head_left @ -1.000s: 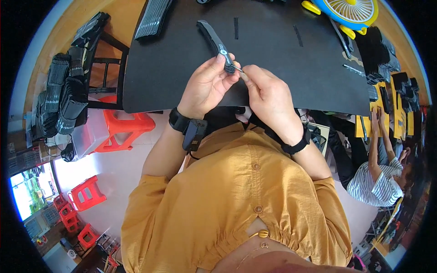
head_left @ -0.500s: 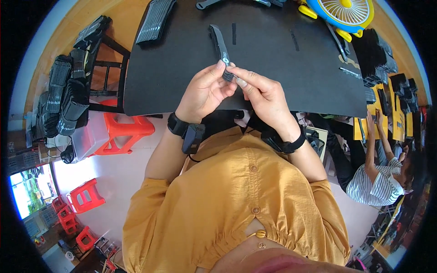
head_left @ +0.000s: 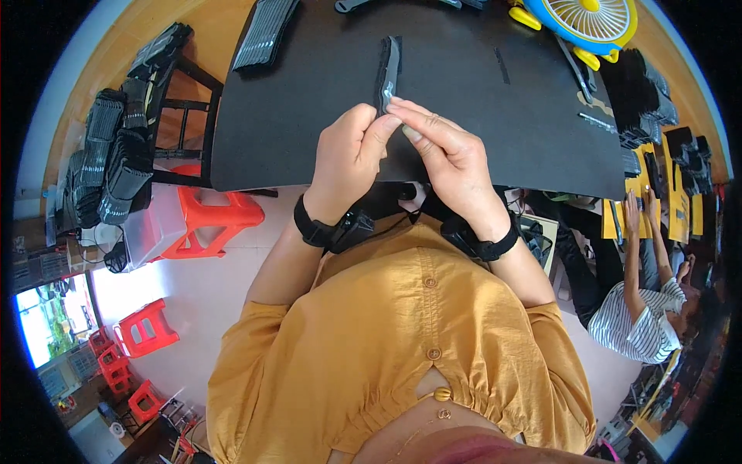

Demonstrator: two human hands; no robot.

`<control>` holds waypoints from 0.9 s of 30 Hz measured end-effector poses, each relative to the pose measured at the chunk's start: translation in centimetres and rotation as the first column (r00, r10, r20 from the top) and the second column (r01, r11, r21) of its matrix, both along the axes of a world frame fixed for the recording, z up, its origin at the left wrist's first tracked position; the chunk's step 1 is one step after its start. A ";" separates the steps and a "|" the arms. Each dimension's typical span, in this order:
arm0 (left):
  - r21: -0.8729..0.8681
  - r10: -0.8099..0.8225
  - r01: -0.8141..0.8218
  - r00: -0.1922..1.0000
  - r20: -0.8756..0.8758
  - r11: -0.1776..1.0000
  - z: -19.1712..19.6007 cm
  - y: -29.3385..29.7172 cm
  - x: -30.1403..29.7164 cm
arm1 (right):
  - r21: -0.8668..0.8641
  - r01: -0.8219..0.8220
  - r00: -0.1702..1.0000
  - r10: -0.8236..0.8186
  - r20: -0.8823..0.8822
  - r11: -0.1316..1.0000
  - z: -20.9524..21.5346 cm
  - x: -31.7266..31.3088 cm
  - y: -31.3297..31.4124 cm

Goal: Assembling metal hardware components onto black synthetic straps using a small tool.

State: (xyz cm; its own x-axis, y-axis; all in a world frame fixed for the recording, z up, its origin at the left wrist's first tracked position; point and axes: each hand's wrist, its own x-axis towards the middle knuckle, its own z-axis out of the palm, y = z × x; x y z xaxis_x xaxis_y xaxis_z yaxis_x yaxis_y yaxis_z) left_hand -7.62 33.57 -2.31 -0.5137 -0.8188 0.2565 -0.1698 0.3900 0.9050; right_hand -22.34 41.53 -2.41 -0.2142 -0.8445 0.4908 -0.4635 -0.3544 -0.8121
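The left hand [head_left: 342, 158] is closed around the near end of a dark strip [head_left: 393, 68] over a black table [head_left: 309, 124]. The right hand [head_left: 456, 158] meets it, fingers touching the strip; whether they pinch is unclear.

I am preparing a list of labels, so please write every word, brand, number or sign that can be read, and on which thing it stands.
No text can be read clearly.
Dark strip at the right fingers: a small pale mark, too small to read.
Stacked dark strips at far left: pale marks, too blurred to read.
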 end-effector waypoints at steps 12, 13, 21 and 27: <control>-0.016 -0.152 0.154 0.947 -0.283 0.988 -0.5 0.5 0.5 | 0.320 -0.260 0.762 -0.010 0.648 0.911 2.1 0.8 0.9; -0.010 -0.143 0.146 0.954 -0.265 0.989 -0.6 0.5 0.6 | 0.321 -0.259 0.762 -0.011 0.648 0.911 1.8 1.0 0.6; 0.102 -0.113 0.161 0.922 -0.370 0.982 -1.0 1.5 0.6 | -0.009 -0.036 0.912 0.036 0.410 0.999 0.7 2.1 -0.5; 0.001 -0.063 0.064 0.976 -0.210 0.998 -1.5 2.5 1.0 | 0.025 0.202 0.897 -0.195 0.397 0.979 -0.8 1.3 -1.9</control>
State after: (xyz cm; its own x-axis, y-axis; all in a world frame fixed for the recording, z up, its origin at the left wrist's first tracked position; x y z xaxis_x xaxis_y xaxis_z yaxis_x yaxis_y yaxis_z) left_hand -6.63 36.09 -3.76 -0.5002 -0.7887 0.3574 0.0489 0.3863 0.9211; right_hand -21.01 39.65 -3.24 -0.5561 -0.7564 0.3444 -0.1680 -0.3035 -0.9379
